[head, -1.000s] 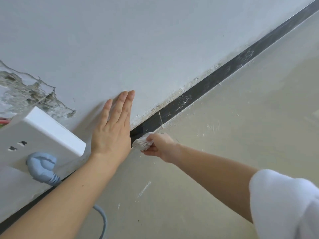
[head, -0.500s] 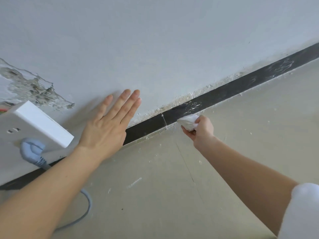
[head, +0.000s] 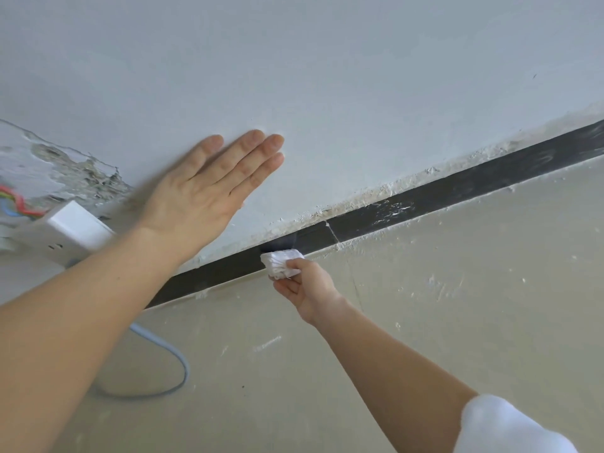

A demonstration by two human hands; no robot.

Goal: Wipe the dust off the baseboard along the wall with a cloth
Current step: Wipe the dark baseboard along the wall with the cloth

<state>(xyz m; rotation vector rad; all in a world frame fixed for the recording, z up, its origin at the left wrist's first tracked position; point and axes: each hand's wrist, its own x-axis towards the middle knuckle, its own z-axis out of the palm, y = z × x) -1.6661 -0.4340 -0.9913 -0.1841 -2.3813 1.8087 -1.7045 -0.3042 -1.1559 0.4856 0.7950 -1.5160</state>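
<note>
A black baseboard (head: 457, 191) runs along the foot of the pale wall (head: 327, 76), rising toward the right, with white dust smears and crumbled plaster along its top edge. My right hand (head: 307, 286) grips a small crumpled white cloth (head: 281, 261) and presses it against the baseboard near the middle of the view. My left hand (head: 209, 191) lies flat against the wall, fingers straight and together, up and left of the cloth.
A white socket box (head: 75, 230) hangs loose from a broken patch of wall (head: 65, 171) at the left, with coloured wires (head: 19, 204) showing. A grey-blue cable (head: 176, 361) loops over the beige, dust-speckled floor (head: 457, 305).
The cloth first swept right along the baseboard, then came back left to near the seam. My left hand slid higher and rightward on the wall. The view shifted.
</note>
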